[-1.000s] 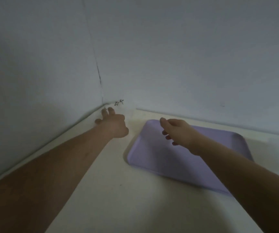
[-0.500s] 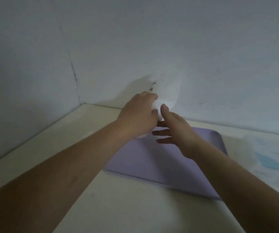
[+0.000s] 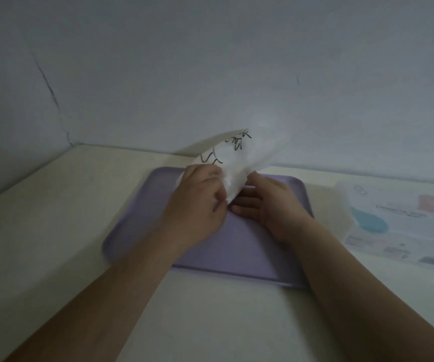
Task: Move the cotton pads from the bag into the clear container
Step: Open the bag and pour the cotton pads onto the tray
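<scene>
bag point(image 3: 239, 155) has come down over the purple tray point(image 3: 236, 257), left hand point(image 3: 197, 202) gripping it, right hand point(image 3: 270, 205) straight-fingered beside it.

cream table point(image 3: 54, 231) | lilac tray point(image 3: 236, 259) centre; printed packet point(image 3: 393, 226) right

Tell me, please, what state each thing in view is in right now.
White sheet: raised and tilted above the tray, blurred.
Left hand: grips the sheet's lower part.
Right hand: fingers stretched out beside the sheet; grip unclear.
Purple tray: flat on the table.
Printed packet: lying flat, right of the tray; opened or sealed, cannot tell.
</scene>
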`<state>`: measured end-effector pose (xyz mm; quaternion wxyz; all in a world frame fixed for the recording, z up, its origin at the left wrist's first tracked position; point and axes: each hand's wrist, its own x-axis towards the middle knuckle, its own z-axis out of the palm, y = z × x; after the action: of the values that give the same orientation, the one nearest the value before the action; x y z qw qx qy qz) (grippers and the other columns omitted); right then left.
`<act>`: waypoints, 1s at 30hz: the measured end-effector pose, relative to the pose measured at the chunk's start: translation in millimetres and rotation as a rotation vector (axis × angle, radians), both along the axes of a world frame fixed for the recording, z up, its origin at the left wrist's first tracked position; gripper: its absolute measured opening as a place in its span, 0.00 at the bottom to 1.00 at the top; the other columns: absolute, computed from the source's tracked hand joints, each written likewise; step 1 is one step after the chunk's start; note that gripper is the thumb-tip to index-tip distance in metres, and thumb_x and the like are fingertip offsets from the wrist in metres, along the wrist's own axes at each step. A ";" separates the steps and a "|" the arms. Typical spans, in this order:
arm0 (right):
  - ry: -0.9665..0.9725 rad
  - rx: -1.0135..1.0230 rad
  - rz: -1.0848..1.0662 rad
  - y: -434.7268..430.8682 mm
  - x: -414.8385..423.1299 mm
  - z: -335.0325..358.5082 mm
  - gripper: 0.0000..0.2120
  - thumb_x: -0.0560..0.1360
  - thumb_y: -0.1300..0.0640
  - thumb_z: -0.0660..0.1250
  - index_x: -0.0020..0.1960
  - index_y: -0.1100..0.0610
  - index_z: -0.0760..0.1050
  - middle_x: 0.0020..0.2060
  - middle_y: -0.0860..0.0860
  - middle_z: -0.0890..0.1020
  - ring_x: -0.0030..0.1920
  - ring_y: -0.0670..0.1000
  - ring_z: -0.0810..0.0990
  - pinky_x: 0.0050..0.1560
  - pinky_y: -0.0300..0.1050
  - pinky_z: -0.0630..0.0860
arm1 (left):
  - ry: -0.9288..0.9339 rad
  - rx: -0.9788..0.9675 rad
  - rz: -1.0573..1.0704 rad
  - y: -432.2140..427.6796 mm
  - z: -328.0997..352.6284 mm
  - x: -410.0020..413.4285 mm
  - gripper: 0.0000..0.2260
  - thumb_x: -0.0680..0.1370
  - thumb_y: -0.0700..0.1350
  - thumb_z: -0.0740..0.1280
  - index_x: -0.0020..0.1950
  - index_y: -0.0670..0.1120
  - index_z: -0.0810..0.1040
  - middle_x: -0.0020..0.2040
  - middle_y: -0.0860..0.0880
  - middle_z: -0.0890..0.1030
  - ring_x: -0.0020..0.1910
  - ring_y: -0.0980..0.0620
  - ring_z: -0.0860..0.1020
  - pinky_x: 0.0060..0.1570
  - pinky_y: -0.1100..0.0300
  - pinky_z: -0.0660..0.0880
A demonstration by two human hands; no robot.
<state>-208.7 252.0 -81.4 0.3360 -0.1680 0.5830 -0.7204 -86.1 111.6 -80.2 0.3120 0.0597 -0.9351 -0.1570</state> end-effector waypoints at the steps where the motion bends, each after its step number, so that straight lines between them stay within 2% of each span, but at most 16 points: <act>1: 0.006 -0.009 -0.007 0.2 0.2 0.0 0.23 0.81 0.43 0.69 0.59 0.64 0.79 0.51 0.63 0.85 0.48 0.61 0.87 0.48 0.52 0.84 | 0.020 -0.027 0.022 0.0 2.3 -0.8 0.04 0.70 0.42 0.74 0.42 0.48 0.81 0.60 0.48 0.78 0.62 0.43 0.73 0.60 0.50 0.74; 3: 0.010 -0.016 0.013 2.0 4.6 1.5 0.29 0.75 0.36 0.71 0.53 0.64 0.79 0.46 0.64 0.83 0.45 0.61 0.85 0.44 0.51 0.83 | 0.021 -0.111 0.054 1.7 9.3 -0.6 0.02 0.72 0.43 0.72 0.42 0.48 0.79 0.55 0.50 0.78 0.56 0.43 0.73 0.54 0.47 0.75; 5: 0.075 0.006 0.057 3.5 9.1 1.8 0.31 0.72 0.35 0.72 0.52 0.65 0.80 0.43 0.64 0.83 0.43 0.61 0.84 0.42 0.50 0.83 | -0.002 -0.116 0.028 8.2 16.8 1.1 0.02 0.75 0.44 0.69 0.45 0.48 0.78 0.51 0.51 0.77 0.52 0.45 0.75 0.49 0.44 0.75; 8: 0.184 0.015 0.053 4.5 14.0 -2.2 0.21 0.81 0.47 0.69 0.51 0.67 0.80 0.39 0.65 0.82 0.38 0.61 0.82 0.38 0.50 0.81 | -0.046 -0.019 -0.044 21.1 21.8 5.5 0.03 0.80 0.45 0.67 0.49 0.48 0.75 0.49 0.51 0.78 0.48 0.45 0.77 0.45 0.45 0.75; 11: 0.140 -0.036 0.000 5.4 14.1 -2.8 0.16 0.85 0.55 0.62 0.51 0.68 0.79 0.35 0.64 0.80 0.34 0.59 0.79 0.35 0.49 0.79 | -0.013 -0.054 -0.058 20.9 24.6 9.4 0.07 0.77 0.49 0.72 0.51 0.50 0.76 0.51 0.53 0.78 0.51 0.49 0.76 0.46 0.50 0.75; 15: 0.051 -0.148 -0.086 7.9 13.8 1.1 0.18 0.88 0.53 0.57 0.54 0.67 0.75 0.33 0.59 0.79 0.32 0.58 0.78 0.35 0.51 0.78 | 0.050 -0.031 -0.079 6.2 31.1 16.4 0.03 0.76 0.48 0.74 0.47 0.50 0.83 0.48 0.54 0.79 0.49 0.50 0.78 0.48 0.52 0.77; 17: 0.080 -0.119 -0.140 9.0 17.3 1.7 0.20 0.88 0.49 0.57 0.54 0.66 0.76 0.34 0.59 0.80 0.33 0.58 0.79 0.36 0.51 0.79 | 0.105 0.039 -0.091 5.0 34.2 22.5 0.03 0.76 0.48 0.75 0.48 0.49 0.86 0.44 0.57 0.79 0.44 0.57 0.78 0.48 0.58 0.76; 18: 0.154 -0.069 -0.192 10.0 18.9 2.5 0.21 0.87 0.46 0.60 0.51 0.64 0.77 0.33 0.58 0.80 0.33 0.57 0.79 0.36 0.50 0.79 | 0.109 0.100 -0.078 7.6 36.9 26.2 0.03 0.76 0.47 0.76 0.48 0.49 0.86 0.41 0.59 0.78 0.40 0.62 0.76 0.45 0.63 0.74; 20: 0.460 0.087 -0.368 15.2 20.8 4.4 0.18 0.82 0.42 0.68 0.46 0.57 0.74 0.32 0.54 0.79 0.31 0.53 0.78 0.37 0.47 0.76 | 0.075 0.282 -0.013 14.1 39.1 31.5 0.04 0.75 0.45 0.77 0.46 0.50 0.84 0.33 0.63 0.77 0.34 0.64 0.75 0.38 0.70 0.70; 22: 0.748 0.098 -0.495 21.6 24.4 11.8 0.14 0.78 0.47 0.74 0.46 0.52 0.71 0.37 0.49 0.79 0.30 0.48 0.74 0.38 0.42 0.73 | 0.065 0.429 0.032 19.2 37.2 31.5 0.08 0.73 0.44 0.79 0.41 0.49 0.81 0.28 0.64 0.76 0.29 0.62 0.73 0.33 0.71 0.67; 23: 0.834 0.048 -0.473 24.3 27.5 16.7 0.10 0.78 0.51 0.74 0.47 0.49 0.72 0.42 0.47 0.80 0.30 0.47 0.74 0.37 0.40 0.72 | 0.074 0.491 0.034 21.1 35.9 29.8 0.09 0.73 0.43 0.79 0.39 0.49 0.81 0.27 0.61 0.76 0.28 0.61 0.73 0.31 0.70 0.67; 24: 0.900 0.009 -0.407 25.3 30.5 20.0 0.07 0.78 0.55 0.73 0.49 0.47 0.74 0.47 0.48 0.81 0.30 0.50 0.75 0.36 0.41 0.72 | 0.095 0.553 0.032 22.4 35.0 27.6 0.09 0.73 0.42 0.80 0.38 0.49 0.81 0.27 0.58 0.78 0.28 0.58 0.76 0.32 0.65 0.72; 26: 0.928 -0.014 -0.252 23.2 39.9 24.0 0.09 0.77 0.61 0.72 0.49 0.47 0.80 0.46 0.51 0.84 0.32 0.60 0.80 0.33 0.50 0.76 | 0.146 0.623 0.029 23.2 34.5 23.8 0.08 0.74 0.40 0.78 0.40 0.49 0.82 0.30 0.53 0.82 0.33 0.50 0.83 0.37 0.57 0.79; 27: 0.911 -0.005 -0.199 20.6 43.1 23.4 0.09 0.77 0.62 0.73 0.49 0.48 0.82 0.42 0.51 0.86 0.34 0.61 0.82 0.35 0.52 0.79 | 0.157 0.626 0.021 23.3 34.3 23.0 0.07 0.75 0.39 0.76 0.42 0.49 0.83 0.33 0.52 0.84 0.36 0.51 0.84 0.40 0.57 0.80; 30: 0.929 0.004 -0.181 15.8 44.4 20.4 0.12 0.77 0.62 0.75 0.51 0.44 0.83 0.40 0.40 0.87 0.39 0.47 0.87 0.41 0.43 0.82 | 0.159 0.598 -0.050 23.5 34.4 23.4 0.09 0.79 0.35 0.70 0.47 0.48 0.84 0.41 0.53 0.86 0.42 0.55 0.86 0.48 0.57 0.82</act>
<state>-164.3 267.8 -61.0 -0.0242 -0.4206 0.6850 -0.5943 -62.7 135.1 -45.8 0.3490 0.1134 -0.8213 -0.4368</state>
